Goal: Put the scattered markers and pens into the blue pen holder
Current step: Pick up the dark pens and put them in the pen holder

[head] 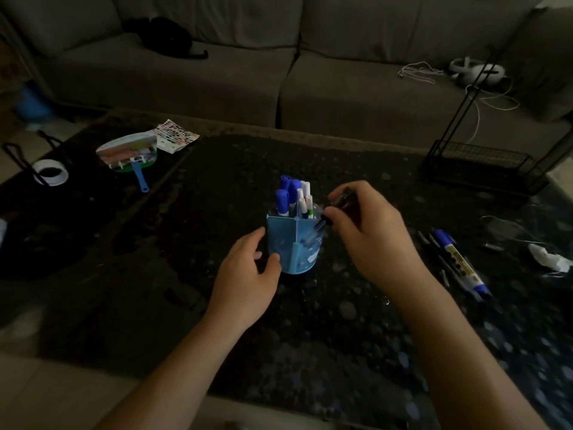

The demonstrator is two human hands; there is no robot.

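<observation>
The right hand point(369, 231) was closed on one dark pen point(325, 223), tilted, its lower end inside the near right compartment of the blue pen holder point(286, 243). The left hand point(245, 277) was open, its fingers curved, its thumb touching the holder's lower left wall. One holder stood on the dark speckled table point(310, 321). Three blue-capped markers point(282, 202) and about four white ones stood in its far compartments. One blue marker point(462, 263) and at least two dark pens point(434, 249) lay to the right.
</observation>
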